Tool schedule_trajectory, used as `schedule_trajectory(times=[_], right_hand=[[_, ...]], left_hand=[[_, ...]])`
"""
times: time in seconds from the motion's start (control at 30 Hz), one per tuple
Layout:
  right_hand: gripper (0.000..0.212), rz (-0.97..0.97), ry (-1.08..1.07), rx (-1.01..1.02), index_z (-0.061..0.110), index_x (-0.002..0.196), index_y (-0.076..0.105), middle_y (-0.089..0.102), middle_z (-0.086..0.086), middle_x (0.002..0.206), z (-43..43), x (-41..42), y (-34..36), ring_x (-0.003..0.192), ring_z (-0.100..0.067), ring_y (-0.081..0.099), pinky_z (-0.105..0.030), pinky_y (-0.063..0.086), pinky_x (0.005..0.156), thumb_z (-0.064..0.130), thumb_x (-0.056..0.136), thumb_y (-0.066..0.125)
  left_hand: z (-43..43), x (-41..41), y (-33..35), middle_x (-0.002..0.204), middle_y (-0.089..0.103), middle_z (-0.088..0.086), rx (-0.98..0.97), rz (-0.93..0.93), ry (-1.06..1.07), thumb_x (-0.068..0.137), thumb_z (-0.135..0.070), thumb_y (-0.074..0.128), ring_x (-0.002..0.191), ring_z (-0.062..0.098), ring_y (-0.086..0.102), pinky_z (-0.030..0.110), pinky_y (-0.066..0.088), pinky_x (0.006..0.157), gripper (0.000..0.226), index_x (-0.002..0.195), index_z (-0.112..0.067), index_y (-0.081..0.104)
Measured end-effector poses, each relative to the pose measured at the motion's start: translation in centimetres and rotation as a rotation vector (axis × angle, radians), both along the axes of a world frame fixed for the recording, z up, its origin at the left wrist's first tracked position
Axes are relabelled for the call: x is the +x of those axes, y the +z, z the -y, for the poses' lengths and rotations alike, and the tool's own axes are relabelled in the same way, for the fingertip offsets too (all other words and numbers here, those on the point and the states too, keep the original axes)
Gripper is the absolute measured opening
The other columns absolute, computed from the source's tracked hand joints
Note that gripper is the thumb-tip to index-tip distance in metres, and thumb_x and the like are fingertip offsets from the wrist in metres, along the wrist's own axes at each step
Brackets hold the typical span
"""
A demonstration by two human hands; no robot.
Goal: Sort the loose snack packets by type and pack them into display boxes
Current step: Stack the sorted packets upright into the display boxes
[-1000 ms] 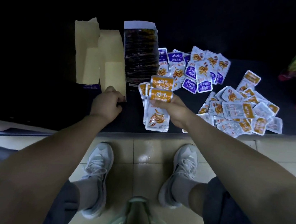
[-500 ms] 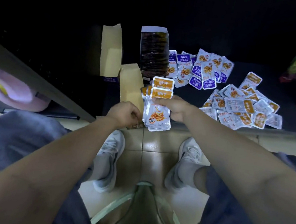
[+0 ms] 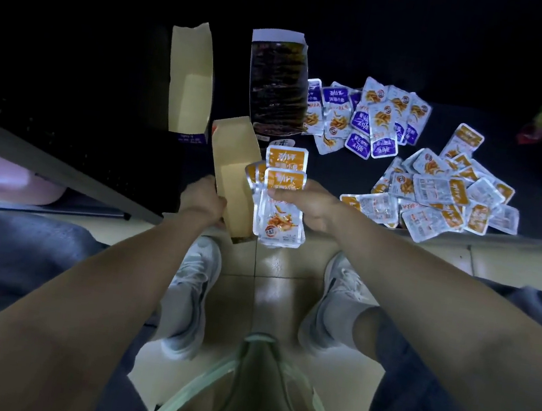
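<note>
My left hand point(image 3: 203, 196) grips an empty display box point(image 3: 233, 166); my right hand point(image 3: 304, 203) pinches an orange packet stack point(image 3: 282, 203) just beside it. The far box point(image 3: 277, 82) at 12 o'clock seems full, but the loose packets point(image 3: 436, 192) at 2 o'clock are not yet packed.

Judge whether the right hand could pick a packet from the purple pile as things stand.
Probably not yet: the right hand grips a stack of orange packets, so its fingers are full. Nothing lies between it and the purple pile, so the path itself looks free.
</note>
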State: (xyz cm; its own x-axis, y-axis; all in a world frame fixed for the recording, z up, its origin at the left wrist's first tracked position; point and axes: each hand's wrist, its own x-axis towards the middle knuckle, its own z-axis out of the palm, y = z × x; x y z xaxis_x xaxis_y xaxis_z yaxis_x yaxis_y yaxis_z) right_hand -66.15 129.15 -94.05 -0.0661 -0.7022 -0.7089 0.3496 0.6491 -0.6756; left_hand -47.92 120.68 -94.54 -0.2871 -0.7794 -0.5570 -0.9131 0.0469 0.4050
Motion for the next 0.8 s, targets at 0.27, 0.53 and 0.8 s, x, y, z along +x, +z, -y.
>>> schedule_trajectory(times=[0.27,0.53,0.8], right_hand=[[0.019,0.011,-0.314,-0.187,0.012,0.103,0.063,0.069,-0.006,0.103,0.5,-1.6,2.8,0.097,-0.022,0.066,-0.041,0.053,0.089,0.005,0.086,0.068],[0.033,-0.111,-0.514,-0.261,0.007,0.115,0.061,0.066,-0.016,0.118,-0.1,-0.7,3.8,0.110,-0.031,0.064,-0.049,0.050,0.097,0.007,0.084,0.072],[0.047,-0.377,-0.424,-0.113,0.021,0.112,0.063,0.066,-0.008,0.111,-0.2,-1.2,0.7,0.103,-0.028,0.064,-0.044,0.054,0.090,0.039,0.073,0.082]], left_hand=[[-1.0,0.1,3.6,0.084,0.072,0.012,0.240,0.004,-0.157,0.087,-0.015,0.057,0.072,0.027,0.071,0.036,0.059,0.069,0.017,0.095,-0.004,0.067],[-2.3,-2.3,6.4,0.060,0.068,0.008,0.273,-0.010,-0.267,0.088,-0.018,0.056,0.047,0.021,0.064,0.021,0.048,0.048,0.021,0.074,-0.007,0.066],[-0.8,-4.8,5.3,0.063,0.063,0.008,0.123,-0.078,-0.260,0.089,-0.022,0.058,0.049,0.020,0.059,0.018,0.039,0.036,0.026,0.069,-0.006,0.062]])
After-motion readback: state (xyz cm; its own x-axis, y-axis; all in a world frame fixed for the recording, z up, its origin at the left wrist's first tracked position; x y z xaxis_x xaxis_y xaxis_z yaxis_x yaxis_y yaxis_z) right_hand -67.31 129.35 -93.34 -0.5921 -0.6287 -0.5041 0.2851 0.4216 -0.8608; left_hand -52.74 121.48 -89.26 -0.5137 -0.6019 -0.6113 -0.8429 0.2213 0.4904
